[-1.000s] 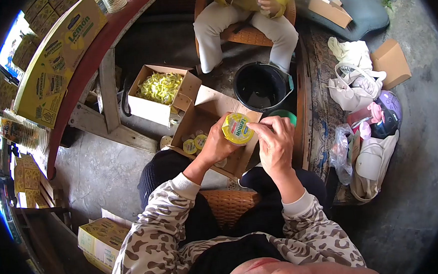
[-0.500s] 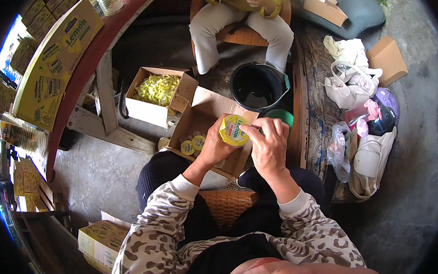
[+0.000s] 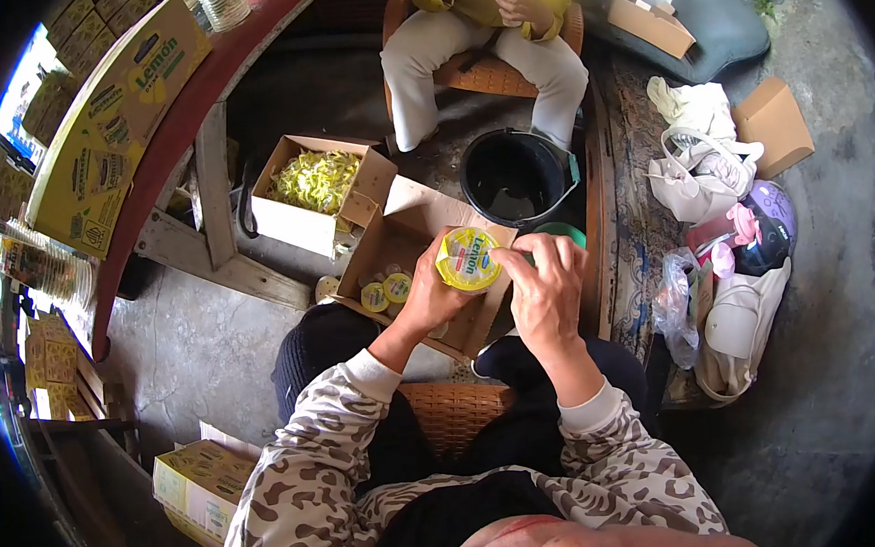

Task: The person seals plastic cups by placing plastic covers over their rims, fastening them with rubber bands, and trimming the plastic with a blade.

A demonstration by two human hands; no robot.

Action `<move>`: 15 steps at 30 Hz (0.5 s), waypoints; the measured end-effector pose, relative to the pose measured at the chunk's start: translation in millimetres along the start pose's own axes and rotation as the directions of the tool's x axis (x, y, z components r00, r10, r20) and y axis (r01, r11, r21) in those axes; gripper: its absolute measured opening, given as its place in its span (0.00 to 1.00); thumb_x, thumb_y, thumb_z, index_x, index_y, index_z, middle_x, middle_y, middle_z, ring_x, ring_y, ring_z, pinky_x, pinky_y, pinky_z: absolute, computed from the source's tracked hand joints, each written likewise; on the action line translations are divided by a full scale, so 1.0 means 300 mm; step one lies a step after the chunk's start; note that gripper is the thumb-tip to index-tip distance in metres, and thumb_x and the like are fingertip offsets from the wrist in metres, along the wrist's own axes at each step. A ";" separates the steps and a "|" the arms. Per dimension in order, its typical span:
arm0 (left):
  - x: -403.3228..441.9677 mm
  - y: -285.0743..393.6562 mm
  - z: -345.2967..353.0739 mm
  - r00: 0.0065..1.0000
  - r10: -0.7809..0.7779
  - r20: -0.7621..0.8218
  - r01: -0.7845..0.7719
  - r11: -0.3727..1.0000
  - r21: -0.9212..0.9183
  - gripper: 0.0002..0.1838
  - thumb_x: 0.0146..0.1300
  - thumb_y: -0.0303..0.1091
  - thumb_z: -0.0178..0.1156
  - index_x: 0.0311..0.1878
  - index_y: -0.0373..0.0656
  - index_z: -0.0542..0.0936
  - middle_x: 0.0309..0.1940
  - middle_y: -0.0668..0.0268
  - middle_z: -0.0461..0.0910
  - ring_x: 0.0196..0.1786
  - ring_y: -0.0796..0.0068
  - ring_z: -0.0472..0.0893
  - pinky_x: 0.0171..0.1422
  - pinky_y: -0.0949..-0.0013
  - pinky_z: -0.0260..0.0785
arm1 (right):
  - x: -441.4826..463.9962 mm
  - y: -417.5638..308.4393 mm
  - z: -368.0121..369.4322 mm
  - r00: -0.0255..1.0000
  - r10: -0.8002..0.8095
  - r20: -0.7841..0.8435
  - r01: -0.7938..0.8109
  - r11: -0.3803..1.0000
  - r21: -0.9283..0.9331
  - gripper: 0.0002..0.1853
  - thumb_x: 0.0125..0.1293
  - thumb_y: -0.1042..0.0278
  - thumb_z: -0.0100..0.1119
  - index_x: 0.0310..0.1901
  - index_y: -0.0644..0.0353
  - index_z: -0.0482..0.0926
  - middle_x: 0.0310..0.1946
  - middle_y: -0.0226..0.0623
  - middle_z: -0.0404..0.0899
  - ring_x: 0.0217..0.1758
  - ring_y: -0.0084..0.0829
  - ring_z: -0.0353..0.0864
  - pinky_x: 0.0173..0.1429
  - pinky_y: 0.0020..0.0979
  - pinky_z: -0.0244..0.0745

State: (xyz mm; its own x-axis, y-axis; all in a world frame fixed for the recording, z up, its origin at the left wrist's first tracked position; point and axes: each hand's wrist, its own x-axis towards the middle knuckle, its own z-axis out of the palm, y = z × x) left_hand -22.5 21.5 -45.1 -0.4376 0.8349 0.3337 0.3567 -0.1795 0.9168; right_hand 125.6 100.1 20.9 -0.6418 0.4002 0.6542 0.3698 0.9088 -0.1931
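My left hand (image 3: 431, 292) is wrapped round a plastic cup whose yellow film lid (image 3: 467, 260), printed "Lemon", faces up. The cup's body is mostly hidden by my fingers and the lid. At the lid's right edge, my right hand (image 3: 547, 287) has thumb and forefinger pinched together, apparently on the film's rim. Its other fingers are curled. Below the cup stands an open cardboard box (image 3: 410, 227), with several small yellow-lidded cups (image 3: 395, 287) lying inside.
Yellow strips (image 3: 314, 181) fill another carton (image 3: 294, 217). Beyond are a black bucket (image 3: 515, 173) and a seated person (image 3: 483, 30) holding a clear cup. Bags (image 3: 746, 325) lie on the right. A red-edged table (image 3: 172, 114) bears a lemon-printed carton (image 3: 113, 133) on the left.
My right hand has shifted slightly right and its fingers have closed more at the lid's edge. The cup has barely moved. The person opposite has brought a clear cup into view.
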 end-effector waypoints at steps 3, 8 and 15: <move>0.002 0.006 -0.007 0.998 -0.064 -0.025 0.063 0.998 -0.023 0.27 0.49 0.27 0.78 0.51 0.39 0.75 0.44 0.63 0.80 0.47 0.73 0.81 0.53 0.68 0.74 | 0.004 0.016 -0.006 1.000 0.026 0.004 -0.026 0.999 -0.024 0.12 0.54 0.74 0.65 0.40 0.49 0.87 0.38 0.25 0.77 0.45 0.32 0.74 0.57 0.40 0.65; 0.009 0.012 -0.024 0.997 -0.053 -0.056 0.051 0.998 -0.042 0.28 0.48 0.27 0.78 0.52 0.39 0.75 0.44 0.63 0.81 0.48 0.73 0.81 0.56 0.68 0.74 | 0.020 0.033 -0.034 0.998 0.054 -0.023 -0.055 0.998 -0.027 0.12 0.55 0.74 0.63 0.41 0.48 0.87 0.38 0.26 0.77 0.46 0.33 0.75 0.57 0.40 0.64; 0.012 -0.018 -0.034 0.998 -0.044 -0.045 0.038 0.991 -0.127 0.30 0.50 0.30 0.80 0.55 0.41 0.75 0.48 0.67 0.78 0.52 0.76 0.78 0.60 0.70 0.71 | 0.018 0.048 -0.036 0.988 0.119 -0.102 -0.113 0.992 0.057 0.15 0.56 0.79 0.64 0.42 0.46 0.86 0.38 0.27 0.76 0.45 0.37 0.74 0.54 0.41 0.66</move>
State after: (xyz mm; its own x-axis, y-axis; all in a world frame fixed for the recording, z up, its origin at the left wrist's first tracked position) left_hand -34.6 20.2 -46.5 -0.4895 0.8179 0.3022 0.2318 -0.2121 0.9494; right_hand 134.7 114.1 29.4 -0.5212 0.4910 0.6980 0.4014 0.8628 -0.3072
